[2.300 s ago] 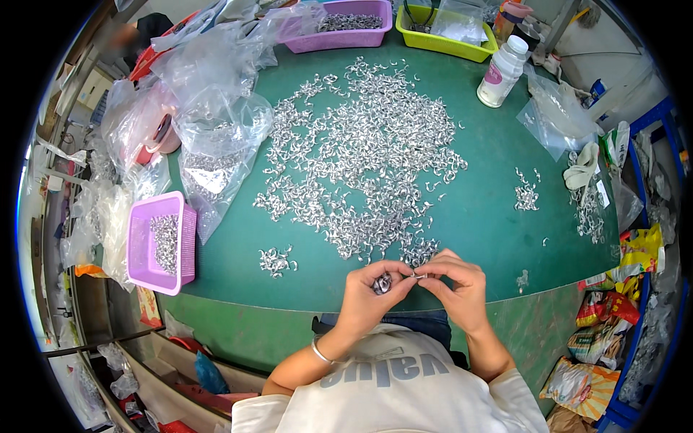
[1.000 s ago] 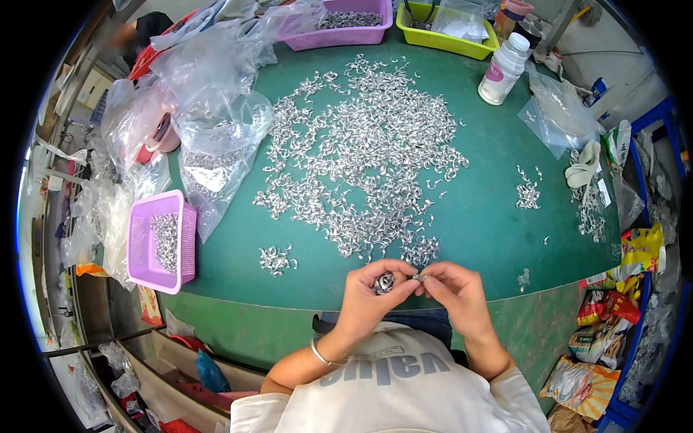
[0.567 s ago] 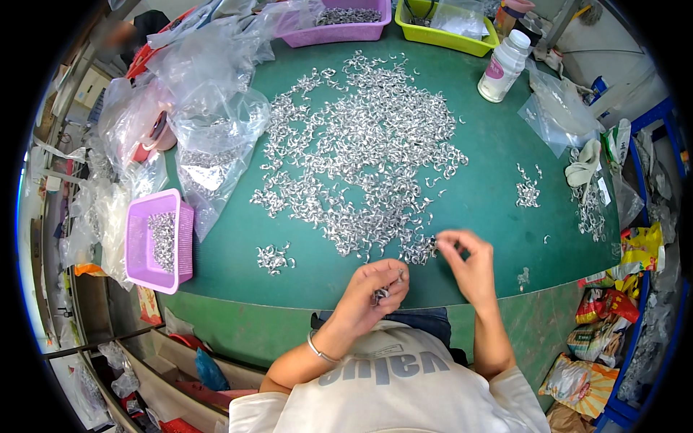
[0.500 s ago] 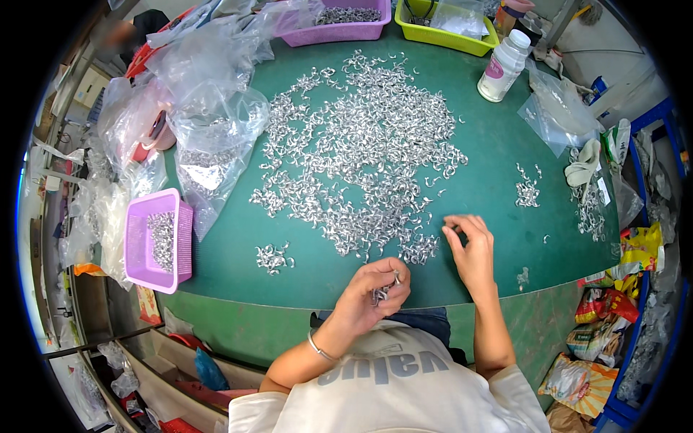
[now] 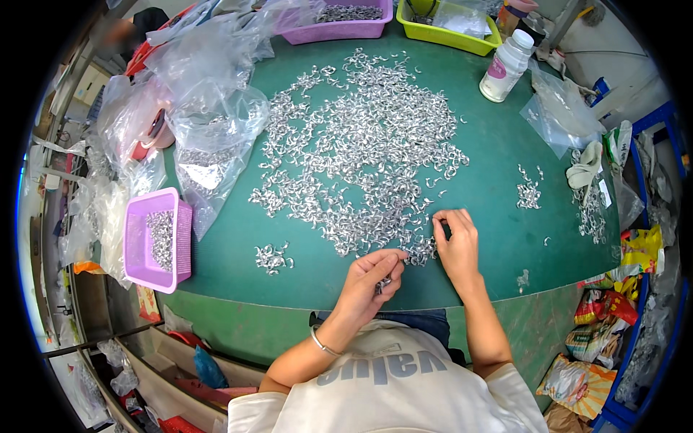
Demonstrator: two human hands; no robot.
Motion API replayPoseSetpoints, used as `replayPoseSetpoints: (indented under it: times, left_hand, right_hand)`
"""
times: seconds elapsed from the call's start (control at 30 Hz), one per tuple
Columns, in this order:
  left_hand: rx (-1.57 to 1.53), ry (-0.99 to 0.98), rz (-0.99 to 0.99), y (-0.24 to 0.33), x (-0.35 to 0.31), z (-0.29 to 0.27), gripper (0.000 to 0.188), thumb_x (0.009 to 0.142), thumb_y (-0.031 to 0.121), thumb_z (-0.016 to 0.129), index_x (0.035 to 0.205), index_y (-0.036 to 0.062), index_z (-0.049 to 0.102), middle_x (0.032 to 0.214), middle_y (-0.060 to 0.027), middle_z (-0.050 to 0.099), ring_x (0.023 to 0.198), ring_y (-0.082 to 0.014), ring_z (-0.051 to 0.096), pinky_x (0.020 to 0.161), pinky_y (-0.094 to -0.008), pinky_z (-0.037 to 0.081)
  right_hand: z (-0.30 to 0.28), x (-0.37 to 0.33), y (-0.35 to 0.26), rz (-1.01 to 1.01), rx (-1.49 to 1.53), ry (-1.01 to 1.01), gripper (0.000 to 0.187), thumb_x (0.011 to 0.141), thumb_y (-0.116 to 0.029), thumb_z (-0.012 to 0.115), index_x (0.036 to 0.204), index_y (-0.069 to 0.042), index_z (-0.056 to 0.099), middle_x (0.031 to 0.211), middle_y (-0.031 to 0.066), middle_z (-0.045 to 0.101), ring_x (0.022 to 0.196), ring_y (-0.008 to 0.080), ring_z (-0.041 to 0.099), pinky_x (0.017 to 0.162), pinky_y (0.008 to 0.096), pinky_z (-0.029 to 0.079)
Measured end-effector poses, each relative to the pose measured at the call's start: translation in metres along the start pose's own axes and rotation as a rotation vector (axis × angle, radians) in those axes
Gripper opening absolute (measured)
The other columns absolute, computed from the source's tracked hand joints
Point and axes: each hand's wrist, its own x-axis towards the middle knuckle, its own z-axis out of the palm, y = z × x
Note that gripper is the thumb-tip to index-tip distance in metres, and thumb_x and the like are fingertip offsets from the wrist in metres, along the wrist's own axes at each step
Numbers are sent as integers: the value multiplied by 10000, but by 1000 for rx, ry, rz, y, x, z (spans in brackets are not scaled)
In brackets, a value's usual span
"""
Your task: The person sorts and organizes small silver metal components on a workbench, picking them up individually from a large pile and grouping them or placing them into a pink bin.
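In my head view, the right hand (image 5: 458, 242) has parted from the left hand (image 5: 369, 278) and bends beside the metal pile (image 5: 386, 130); whether it pinches anything, I can't tell. The left curls around metal pieces (image 5: 382, 285) at the pile's near edge, so the hands now work apart.

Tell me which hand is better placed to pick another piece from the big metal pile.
Right, probably: the right hand shows no piece and is beside the pile; the left hand is curled around metal pieces.
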Motion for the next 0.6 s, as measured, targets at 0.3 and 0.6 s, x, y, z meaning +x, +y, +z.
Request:
replayPoseSetpoints:
  times: [0.3,0.6]
  left_hand:
    - [43,16,16,-2,-2,1,161,899,142,509,958,0,559,601,38,403,460,-25,304,384,-168,196]
    - [128,-7,-4,-4,-3,4,134,907,126,490,914,9,555,556,44,360,436,-28,274,376,-177,176]
  right_hand:
    - [0,7,-6,-157,-168,-84,163,706,-41,633,864,-31,591,864,73,527,843,253,481,736,358,376]
    - [2,8,-5,-221,-120,-39,93,704,-61,646,777,-46,590,857,60,534,827,245,484,695,355,362]
